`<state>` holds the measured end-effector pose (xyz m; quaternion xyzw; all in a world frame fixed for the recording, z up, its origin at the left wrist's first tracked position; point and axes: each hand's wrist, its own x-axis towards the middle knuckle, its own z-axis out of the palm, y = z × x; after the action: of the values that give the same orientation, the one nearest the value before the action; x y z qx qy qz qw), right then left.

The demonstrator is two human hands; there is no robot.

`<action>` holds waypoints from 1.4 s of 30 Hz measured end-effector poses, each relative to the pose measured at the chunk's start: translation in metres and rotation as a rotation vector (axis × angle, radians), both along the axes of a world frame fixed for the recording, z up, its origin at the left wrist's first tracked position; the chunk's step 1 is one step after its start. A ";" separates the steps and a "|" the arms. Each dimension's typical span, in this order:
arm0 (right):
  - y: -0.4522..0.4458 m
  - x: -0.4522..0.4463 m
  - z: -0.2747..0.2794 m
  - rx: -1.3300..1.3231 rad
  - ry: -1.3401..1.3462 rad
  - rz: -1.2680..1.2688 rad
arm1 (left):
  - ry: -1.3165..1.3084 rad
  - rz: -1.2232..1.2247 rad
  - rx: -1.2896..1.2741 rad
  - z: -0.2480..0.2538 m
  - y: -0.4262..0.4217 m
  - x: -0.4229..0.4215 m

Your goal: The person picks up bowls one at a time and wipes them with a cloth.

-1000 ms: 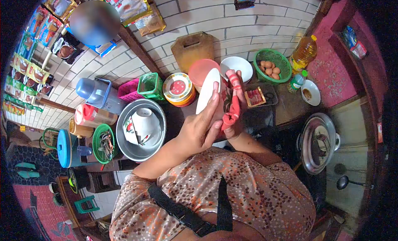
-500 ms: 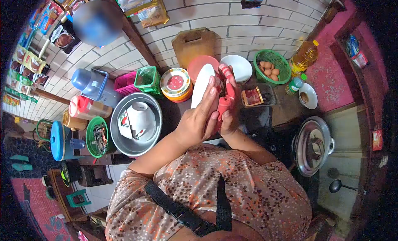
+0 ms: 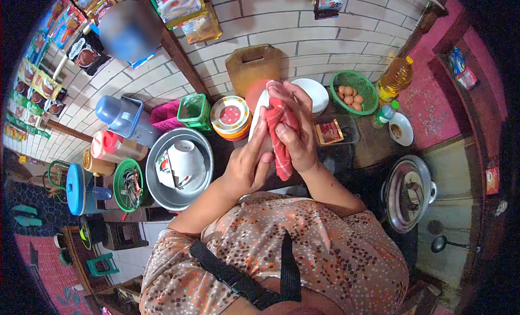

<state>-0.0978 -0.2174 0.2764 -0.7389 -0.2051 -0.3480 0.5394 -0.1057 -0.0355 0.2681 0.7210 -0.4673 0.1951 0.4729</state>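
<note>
Left hand (image 3: 245, 166) grips dish (image 3: 259, 112), right hand (image 3: 303, 144) presses red cloth (image 3: 281, 115) to it
Brown counter (image 3: 376, 144) — metal basin (image 3: 202, 147), eggs (image 3: 350, 93) — before white brick wall (image 3: 303, 44).

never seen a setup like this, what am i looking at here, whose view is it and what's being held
There is no machine here, just a person's two bare hands. Every picture comes from one camera worn on the person's head, looking forward and down, so their patterned shirt fills the bottom.

The left hand supports a white plate tilted on edge, while the right hand holds a red checked cloth against its other side.

On the counter, from left to right, are a metal basin holding an upturned white bowl, a stack of plates, a green basket of eggs and a bottle of yellow oil. The strong curve at the edges looks like a wide lens.
</note>
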 end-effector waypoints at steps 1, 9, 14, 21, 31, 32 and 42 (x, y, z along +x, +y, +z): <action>0.000 -0.001 0.001 0.003 -0.008 0.021 | 0.033 -0.005 0.007 -0.002 0.001 -0.001; 0.010 -0.007 -0.008 -0.165 -0.368 -0.046 | -0.038 0.030 -0.106 0.010 -0.001 0.001; 0.008 -0.003 0.006 -0.084 -0.226 0.066 | -0.093 -0.026 -0.111 -0.012 0.004 0.016; 0.010 -0.003 0.013 0.066 -0.090 0.134 | -0.007 -0.069 -0.125 -0.005 0.003 0.013; 0.019 -0.007 0.015 -0.253 -0.331 -0.146 | 0.604 0.003 -0.488 0.041 -0.014 0.013; 0.020 -0.005 0.011 -0.248 -0.375 -0.156 | 0.680 -0.035 -0.544 0.046 -0.014 0.014; 0.012 0.002 -0.017 -0.245 -0.464 -0.077 | 0.786 -0.108 -0.739 0.049 -0.013 0.026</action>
<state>-0.0961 -0.2052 0.2599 -0.7062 -0.3357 -0.5010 0.3709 -0.0798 -0.0483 0.3174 0.5001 -0.1918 0.0373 0.8436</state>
